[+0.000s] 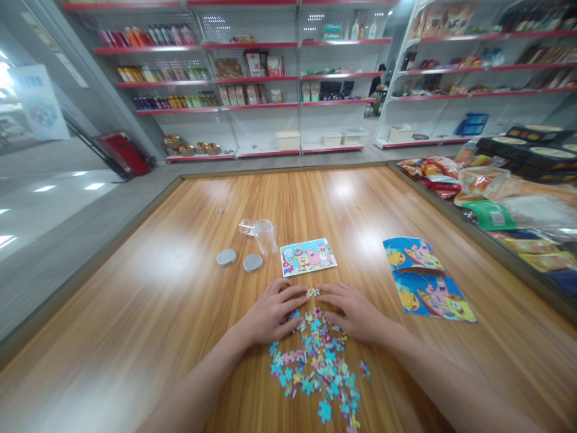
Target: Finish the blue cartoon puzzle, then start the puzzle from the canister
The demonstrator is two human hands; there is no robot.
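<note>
A small cluster of joined jigsaw puzzle pieces [313, 292] lies on the wooden table between my two hands. From the left, my left hand [276, 310] reaches it with outstretched fingertips, its fingers spread and its thumb over loose pieces. My right hand [354, 310] meets the cluster from the other side, fingers also apart and low to the tabletop. Below them spreads a heap of loose puzzle pieces [315, 355], mostly light blue with some pink and yellow. Just beyond my hands lies a cartoon picture card [309, 257].
Left of the card are two round metal lids [253, 263] and a clear plastic jar [265, 236], lying near another clear container. Two blue cartoon sheets [430, 294] lie to the right. Packaged snacks [496, 204] fill the right side; stocked shelves [256, 78] stand behind.
</note>
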